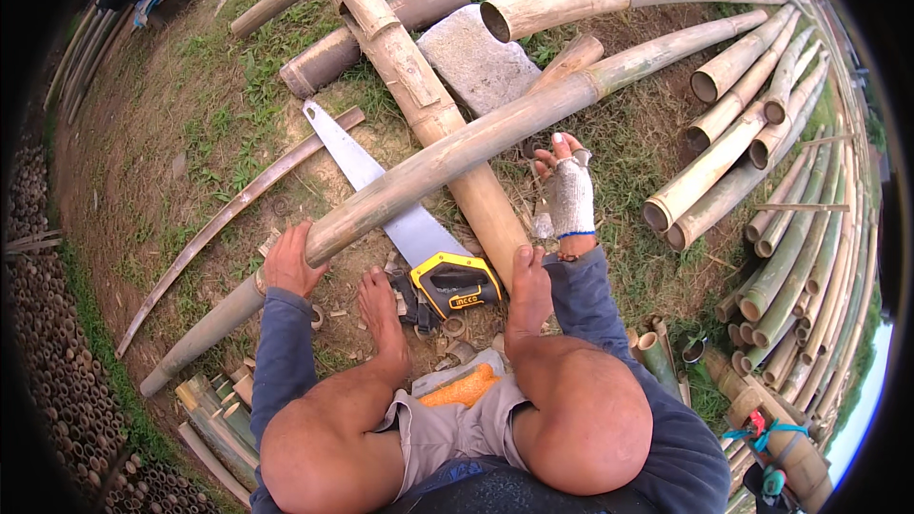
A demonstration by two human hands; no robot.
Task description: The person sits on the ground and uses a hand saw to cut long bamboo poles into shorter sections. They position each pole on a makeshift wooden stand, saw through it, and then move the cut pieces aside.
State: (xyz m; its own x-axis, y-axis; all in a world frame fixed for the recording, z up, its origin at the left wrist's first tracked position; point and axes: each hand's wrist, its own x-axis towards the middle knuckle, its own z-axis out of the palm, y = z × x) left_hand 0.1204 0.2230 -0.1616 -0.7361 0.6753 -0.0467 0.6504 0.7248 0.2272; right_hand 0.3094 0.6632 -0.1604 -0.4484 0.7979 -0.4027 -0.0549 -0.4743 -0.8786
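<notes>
A long bamboo pole (457, 160) slants across the view, from the lower left to the upper right. My bare left hand (293, 262) is closed around its lower-left part. My right hand (569, 187), in a white fingerless glove, is just below the pole with its fingers apart and slightly curled; no object shows in it. Beneath the pole lies a thick bamboo piece with a notched far end (405, 67), my right foot against its near end. A handsaw (419, 233) with a yellow and black handle lies on the ground, the pole crossing over its blade.
A grey stone block (481, 62) and a dark bamboo log (333, 57) lie beyond. A split bamboo strip (238, 202) curves at the left. Cut poles (724, 167) are piled at the right. Many short bamboo pieces (67, 362) are stacked at the far left.
</notes>
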